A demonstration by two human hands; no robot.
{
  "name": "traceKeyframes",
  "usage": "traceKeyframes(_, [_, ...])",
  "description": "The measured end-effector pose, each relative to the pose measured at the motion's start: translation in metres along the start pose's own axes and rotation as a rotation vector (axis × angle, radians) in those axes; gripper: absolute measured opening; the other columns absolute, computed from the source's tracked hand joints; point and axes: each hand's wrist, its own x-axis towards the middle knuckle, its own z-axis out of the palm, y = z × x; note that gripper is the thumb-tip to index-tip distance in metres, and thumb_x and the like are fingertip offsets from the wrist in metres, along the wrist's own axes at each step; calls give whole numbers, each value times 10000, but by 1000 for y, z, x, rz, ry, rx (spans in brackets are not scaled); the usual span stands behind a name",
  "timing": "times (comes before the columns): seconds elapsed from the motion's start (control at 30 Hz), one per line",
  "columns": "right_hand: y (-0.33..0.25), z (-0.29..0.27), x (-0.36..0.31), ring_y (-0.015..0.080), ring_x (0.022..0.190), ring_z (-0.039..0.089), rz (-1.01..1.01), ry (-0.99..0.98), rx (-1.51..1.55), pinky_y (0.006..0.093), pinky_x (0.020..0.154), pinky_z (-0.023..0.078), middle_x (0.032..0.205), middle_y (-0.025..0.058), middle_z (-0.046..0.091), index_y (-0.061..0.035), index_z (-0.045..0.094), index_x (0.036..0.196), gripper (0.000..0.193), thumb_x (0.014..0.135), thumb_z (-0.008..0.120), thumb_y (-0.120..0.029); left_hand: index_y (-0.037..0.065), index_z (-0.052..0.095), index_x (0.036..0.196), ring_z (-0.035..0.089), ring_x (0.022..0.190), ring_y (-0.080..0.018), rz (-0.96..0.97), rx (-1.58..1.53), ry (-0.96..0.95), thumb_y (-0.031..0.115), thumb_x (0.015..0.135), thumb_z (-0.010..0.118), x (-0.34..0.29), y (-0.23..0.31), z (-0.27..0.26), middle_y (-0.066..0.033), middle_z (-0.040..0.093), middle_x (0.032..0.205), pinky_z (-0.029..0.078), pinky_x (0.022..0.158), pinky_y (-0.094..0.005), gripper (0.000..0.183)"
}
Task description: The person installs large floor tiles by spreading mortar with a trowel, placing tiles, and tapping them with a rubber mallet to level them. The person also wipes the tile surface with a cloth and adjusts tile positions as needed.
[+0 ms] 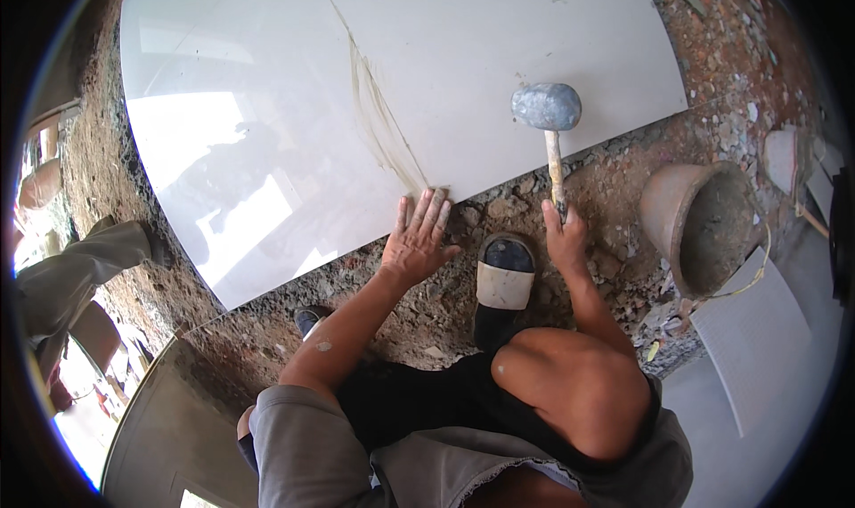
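Observation:
Large glossy white floor tiles (499,36) lie side by side across the upper part of the view. A thin seam between them runs down toward me, with a greyish smear (378,121) along it. My left hand (420,232) rests with fingers stretched out on the tiles' near edge, at the lower end of that seam. In my right hand (566,232) is a rubber mallet (546,107), gripped by the lower end of its light handle. Its grey, scuffed head appears over the right-hand tile; I cannot tell whether it touches.
A clay-coloured bucket (663,214) with a dirty grey inside stands right of my right arm. Another tile (757,339) lies beyond it. Rubble and rough soil (614,196) border the tiles. My sandalled foot (506,281) is between my hands. Crumpled grey cloth (85,276) is at the left.

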Motion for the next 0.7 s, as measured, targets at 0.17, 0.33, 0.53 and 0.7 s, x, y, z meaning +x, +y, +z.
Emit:
traceKeyframes(0.17, [8, 0, -1, 367, 605, 617, 14, -4, -11, 408, 540, 455, 641, 194, 584, 23, 596, 895, 371, 926, 611, -347, 28, 230, 1491, 72, 1475, -240, 49, 34, 5, 573, 918, 446, -10, -3, 7, -101, 131, 1589, 28, 1180, -521, 820])
traceKeyframes(0.33, [10, 1, -2, 368, 622, 632, 22, 1, -1, 417, 547, 462, 658, 200, 600, 21, 601, 883, 388, 925, 610, -364, 89, 180, 1514, 68, 1476, -218, 52, 33, -117, 587, 935, 393, -14, -23, 2, -75, 124, 1595, 16, 1184, -512, 793])
traceKeyframes(0.53, [14, -6, -3, 391, 627, 627, 110, -34, -18, 430, 552, 469, 642, 192, 595, 15, 596, 860, 414, 916, 613, -395, 88, 190, 1511, 63, 1475, -243, -69, 89, 253, 618, 943, 334, 61, -59, -29, -99, 139, 1587, -15, 1177, -515, 790])
traceKeyframes(0.7, [36, -10, 0, 407, 625, 621, 70, 55, -75, 444, 542, 466, 643, 208, 592, 17, 598, 861, 481, 915, 589, -461, 65, 226, 1498, 94, 1468, -300, -129, 47, 461, 597, 949, 352, 132, -46, -58, -131, 178, 1573, 36, 1173, -520, 775])
